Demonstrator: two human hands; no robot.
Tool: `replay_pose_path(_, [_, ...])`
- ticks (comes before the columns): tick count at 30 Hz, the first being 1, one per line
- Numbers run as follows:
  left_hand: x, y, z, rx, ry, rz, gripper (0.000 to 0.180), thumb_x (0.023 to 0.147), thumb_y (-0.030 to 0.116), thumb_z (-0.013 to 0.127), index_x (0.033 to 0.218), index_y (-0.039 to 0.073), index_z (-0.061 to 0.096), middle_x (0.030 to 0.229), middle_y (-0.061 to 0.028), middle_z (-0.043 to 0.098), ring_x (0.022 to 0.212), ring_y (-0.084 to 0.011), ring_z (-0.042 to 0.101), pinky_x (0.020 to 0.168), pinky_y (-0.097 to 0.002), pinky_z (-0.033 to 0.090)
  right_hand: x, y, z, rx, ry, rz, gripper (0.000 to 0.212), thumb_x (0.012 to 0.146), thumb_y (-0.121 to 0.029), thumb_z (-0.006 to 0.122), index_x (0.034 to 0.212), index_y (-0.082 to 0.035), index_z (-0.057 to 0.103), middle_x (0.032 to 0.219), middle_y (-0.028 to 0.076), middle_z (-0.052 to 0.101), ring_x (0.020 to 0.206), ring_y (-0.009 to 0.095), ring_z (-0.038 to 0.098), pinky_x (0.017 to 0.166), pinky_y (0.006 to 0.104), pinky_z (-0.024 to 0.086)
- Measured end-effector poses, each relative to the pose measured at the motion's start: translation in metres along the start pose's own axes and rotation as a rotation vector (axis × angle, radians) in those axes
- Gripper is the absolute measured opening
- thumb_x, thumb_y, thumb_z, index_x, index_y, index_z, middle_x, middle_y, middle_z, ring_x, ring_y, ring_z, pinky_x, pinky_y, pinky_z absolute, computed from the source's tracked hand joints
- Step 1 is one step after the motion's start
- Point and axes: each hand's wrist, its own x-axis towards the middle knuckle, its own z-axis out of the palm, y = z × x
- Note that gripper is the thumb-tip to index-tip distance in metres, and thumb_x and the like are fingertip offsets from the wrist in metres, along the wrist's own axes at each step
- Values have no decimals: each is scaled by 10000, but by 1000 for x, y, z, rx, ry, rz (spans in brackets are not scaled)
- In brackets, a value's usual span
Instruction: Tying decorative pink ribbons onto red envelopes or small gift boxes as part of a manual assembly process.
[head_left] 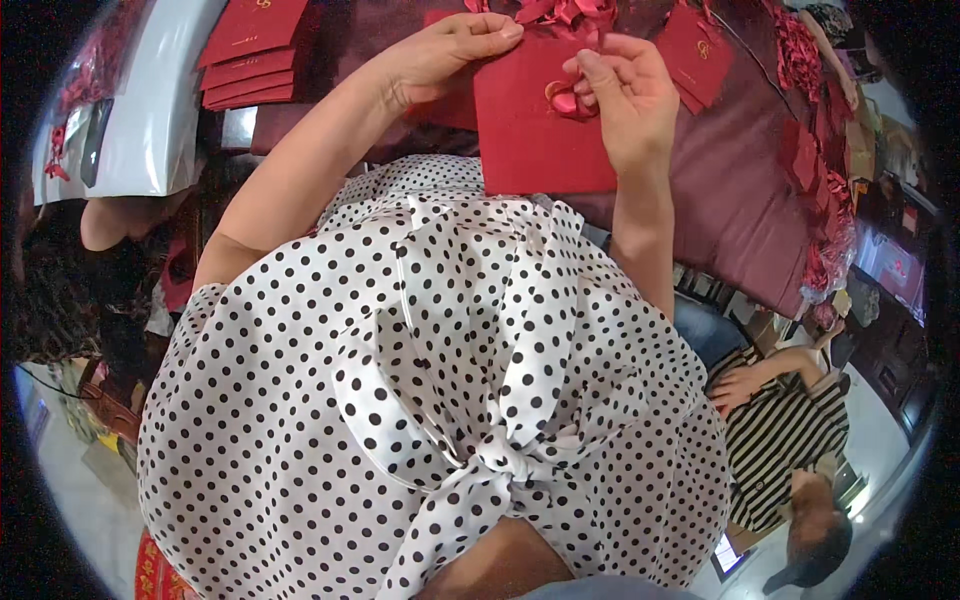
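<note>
Held over the near edge of the table is a flat red paper piece, a card or a flat bag; I cannot tell which. At its upper left corner, the fingertips and thumb of my left hand pinch the edge. My right hand is closed over the upper right part, with thumb and fingers pinched at a shiny red ribbon. The ribbon shows as a small loop against the paper's face. Part of it is hidden under my fingers.
Stacked red cards with gold print lie at the left, and more red cards at the right. Red ribbons are heaped beyond my hands. A dark red cloth covers the table. A person in a striped top is at the right.
</note>
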Motion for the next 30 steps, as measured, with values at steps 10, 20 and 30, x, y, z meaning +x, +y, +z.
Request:
replay_pose_path(10, [7,5,-28,137,-80,-71,299,877,277,563,1065,46,585,990,-10,620,920,-76,563,828,-227,430,5,12,16,-43,-94,88,164,842,-101,609,973,-3,617,709,19,603,639,57,563,556,191,462])
replay_pose_path(20, [-4,5,-3,-3,-205,46,184,881,283,566,877,99,566,864,52,585,810,-31,536,742,-212,445,0,19,17,-340,-56,107,144,754,-127,670,832,-8,660,641,40,616,581,56,558,520,217,444])
replay_pose_path(30, [-2,-2,-1,478,-120,170,174,925,252,494,880,84,502,824,65,433,821,-42,408,771,-205,342,-1,11,25,-756,-79,-123,123,735,-150,646,771,-33,633,755,125,619,600,241,599,570,338,479])
